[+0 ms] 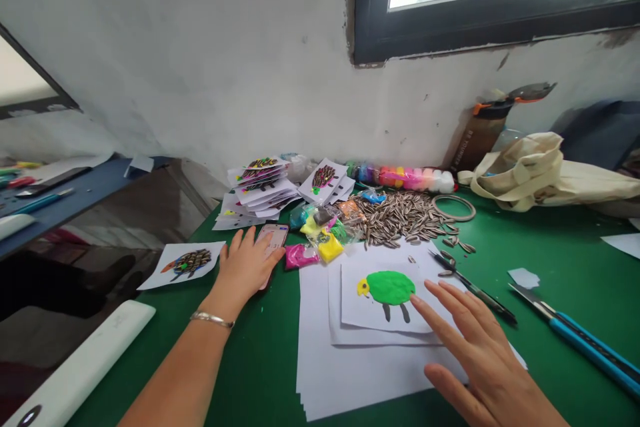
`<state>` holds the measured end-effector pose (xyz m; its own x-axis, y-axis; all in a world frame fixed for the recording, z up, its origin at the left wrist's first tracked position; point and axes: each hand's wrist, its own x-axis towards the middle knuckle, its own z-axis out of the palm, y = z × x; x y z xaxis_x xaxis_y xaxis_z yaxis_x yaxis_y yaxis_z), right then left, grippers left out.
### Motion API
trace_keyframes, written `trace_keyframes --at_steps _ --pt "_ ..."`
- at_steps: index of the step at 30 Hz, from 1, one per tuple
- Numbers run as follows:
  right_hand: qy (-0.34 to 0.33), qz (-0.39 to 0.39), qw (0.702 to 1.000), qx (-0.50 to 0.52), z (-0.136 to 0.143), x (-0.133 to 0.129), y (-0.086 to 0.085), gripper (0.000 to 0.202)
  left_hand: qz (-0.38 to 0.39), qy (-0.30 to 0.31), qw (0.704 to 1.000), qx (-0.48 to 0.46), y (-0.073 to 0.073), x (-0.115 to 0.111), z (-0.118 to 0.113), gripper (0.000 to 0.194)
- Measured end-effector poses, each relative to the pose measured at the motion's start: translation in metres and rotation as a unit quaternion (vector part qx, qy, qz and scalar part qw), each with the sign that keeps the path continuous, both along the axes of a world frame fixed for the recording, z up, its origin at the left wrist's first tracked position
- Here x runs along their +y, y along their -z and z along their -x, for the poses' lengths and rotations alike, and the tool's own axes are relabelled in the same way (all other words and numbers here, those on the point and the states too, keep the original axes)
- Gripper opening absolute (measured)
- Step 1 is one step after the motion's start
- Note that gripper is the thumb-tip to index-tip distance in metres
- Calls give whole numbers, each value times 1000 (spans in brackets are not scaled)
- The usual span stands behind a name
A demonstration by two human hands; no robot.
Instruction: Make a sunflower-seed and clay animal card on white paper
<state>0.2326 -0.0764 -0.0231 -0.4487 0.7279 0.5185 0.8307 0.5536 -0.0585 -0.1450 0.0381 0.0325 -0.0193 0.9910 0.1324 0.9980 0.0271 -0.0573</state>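
Observation:
My left hand (247, 265) lies with its fingers spread over a phone (274, 237), covering part of its screen; a bangle circles that wrist. At the right, my right hand (475, 340) has its fingers apart and holds nothing, its index fingertip at the right end of a green clay body (391, 287). That shape, with a yellow head and dark legs, is on a white card (360, 317) resting on white sheets (345, 380). Packets of clay, including a yellow one (330, 248) and a pink one (301, 255), sit between the phone and a pile of striped seeds (400, 213).
Stacked finished cards (265, 190) stand by the wall, and one card (183, 263) lies left. A pen (480, 293) and blue cutter (590, 340) lie right. Behind are clay tubs (400, 177), a bottle (480, 133) and a cloth bag (540, 173). A white device (85, 363) is lower left.

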Motion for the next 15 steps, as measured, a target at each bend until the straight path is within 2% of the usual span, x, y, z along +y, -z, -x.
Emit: trace_keyframes --at_steps 2,4,5,7,9,12,15 --pt "1 3 1000 7 -1 0 0 62 -30 12 999 -6 -13 -12 -10 56" --pt "0 13 1000 11 -1 0 1 62 -105 75 990 -52 -21 -32 -31 52" --pt "1 21 1000 11 -1 0 1 62 -117 122 983 -78 -21 -43 -44 49" --pt "4 40 999 11 0 -1 -1 61 -95 225 963 -110 -14 -64 -74 43" --pt "7 62 998 14 1 -3 -4 57 -55 313 941 -113 0 -76 -101 41" --pt "19 88 995 33 2 -4 -7 48 -22 370 923 -104 21 -77 -128 46" --pt "30 102 994 38 4 -5 -7 47 -11 386 918 -91 34 -67 -139 54"
